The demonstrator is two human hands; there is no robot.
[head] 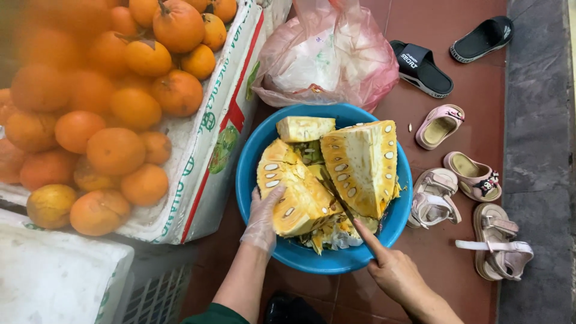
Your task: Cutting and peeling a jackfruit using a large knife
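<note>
Down on the red tiled floor (468,90) sits a blue basin (252,174) filled with big wedges of cut jackfruit. The person's left hand (263,219), in a thin clear glove, lies flat and spread against the rind of the nearer jackfruit wedge (297,192), steadying it without closing around it. Their bare right hand (393,273) is closed on a knife (336,195), forefinger stretched along it, the dark blade running into the gap between that wedge and the larger jackfruit piece (363,165). It looks to me like the cutting step, dividing the fruit where the two pieces meet. The next stroke would seem to call for a firm brace from the gloved hand, fingers kept off the blade's line. Just beside the basin stands a white foam box (210,150) heaped with oranges (114,150), a pink plastic bag (336,60) behind, sandals (474,177) scattered to the side.
</note>
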